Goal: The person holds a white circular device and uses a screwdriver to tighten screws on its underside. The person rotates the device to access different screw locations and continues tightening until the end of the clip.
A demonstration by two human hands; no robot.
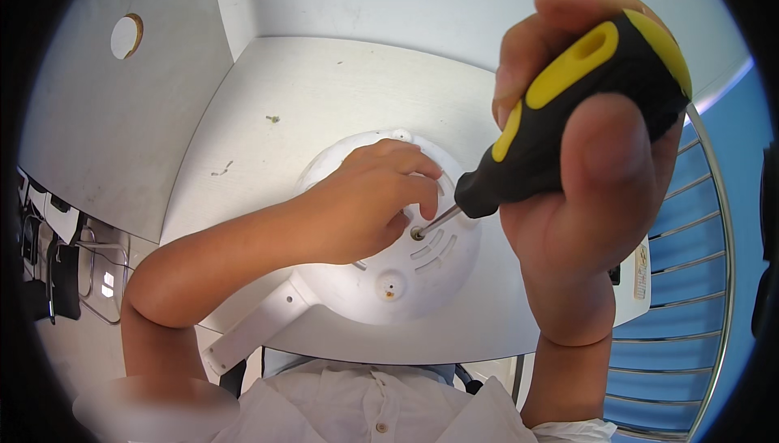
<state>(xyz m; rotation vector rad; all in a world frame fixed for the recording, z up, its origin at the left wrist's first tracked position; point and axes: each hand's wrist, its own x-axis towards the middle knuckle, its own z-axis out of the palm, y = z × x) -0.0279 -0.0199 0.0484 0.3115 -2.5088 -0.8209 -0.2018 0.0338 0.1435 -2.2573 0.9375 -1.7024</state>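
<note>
White round housing (pixel 430 285): lying on the pale tabletop (pixel 235 131), near its front edge, slots and recesses facing up.
Bracket (pixel 260 325): a straight white piece reaching from the housing's rim toward the lower left, past the table edge.
Left hand (pixel 369 191): laid over the housing, fingers half curled, a gap between thumb and index; whether the index tip touches the shaft is hard to tell.
Right hand (pixel 604 175): raised at the right, fingers and thumb closed around the screwdriver (pixel 540 135) by its black-and-yellow handle.
Shaft (pixel 439 221): slanting down leftward, its tip at a small round recess (pixel 417 234) beside the left thumb.
Metal rails (pixel 718 216): curving beyond the table's right side.
</note>
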